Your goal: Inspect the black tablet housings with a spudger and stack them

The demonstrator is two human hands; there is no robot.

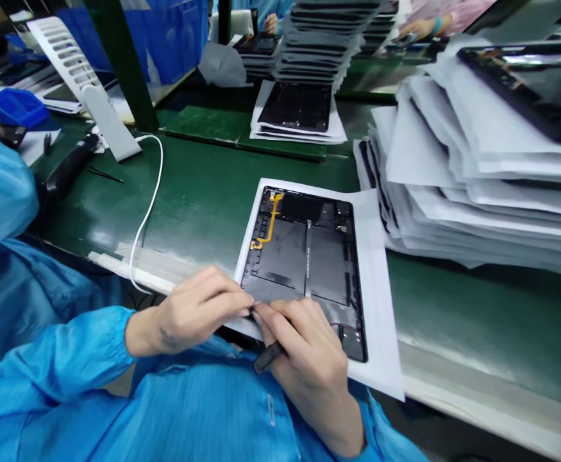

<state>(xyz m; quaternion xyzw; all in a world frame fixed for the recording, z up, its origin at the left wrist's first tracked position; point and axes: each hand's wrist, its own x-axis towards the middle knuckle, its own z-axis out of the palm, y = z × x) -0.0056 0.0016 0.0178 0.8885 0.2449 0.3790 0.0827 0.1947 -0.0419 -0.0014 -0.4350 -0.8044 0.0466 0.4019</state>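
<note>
A black tablet housing (284, 256) lies inner side up on a white foam sheet (381, 321) near the table's front edge. An orange flex cable (271, 221) runs along its upper left side. My left hand (191, 314) is closed in a pinch at the housing's lower left edge, on a tiny black part (250, 310). My right hand (304, 350) overlaps the lower part of the housing, its fingertips meeting the left ones. Its fingers are wrapped round a dark stick-like tool (268, 357), whose blunt end sticks out below; the working tip is hidden.
Foam-wrapped housings form a tall stack (434, 186) at right. Another housing (297, 106) lies behind on foam, before a further stack (326, 45). A white stand (88, 90) trails a white cable (158, 192); a black-handled tool (71, 167) lies left. Co-workers' blue sleeve (1, 186) and hands are nearby.
</note>
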